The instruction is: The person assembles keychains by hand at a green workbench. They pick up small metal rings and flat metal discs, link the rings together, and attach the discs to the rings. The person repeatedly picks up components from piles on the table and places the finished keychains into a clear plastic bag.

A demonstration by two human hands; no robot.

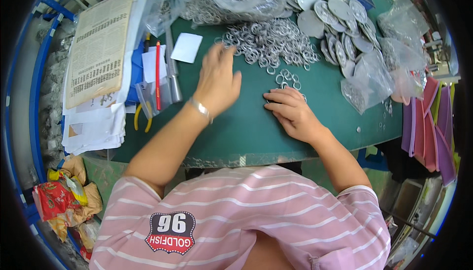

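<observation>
The left hand (217, 80), fingers extended and thumb spread apart, stands at the left edge of the ring pile (276, 43), which lies beyond it to the right. The right hand (293, 114) rests curled on the tabletop (236, 142), loose rings (287, 76) just beyond its fingers; whether it grips one cannot be told. The rings, being round, show no long axis. Left of the left hand, a sheet (101, 48) bears dark print; nearer the wearer, the shirt carries a lettered badge (170, 232).
</observation>
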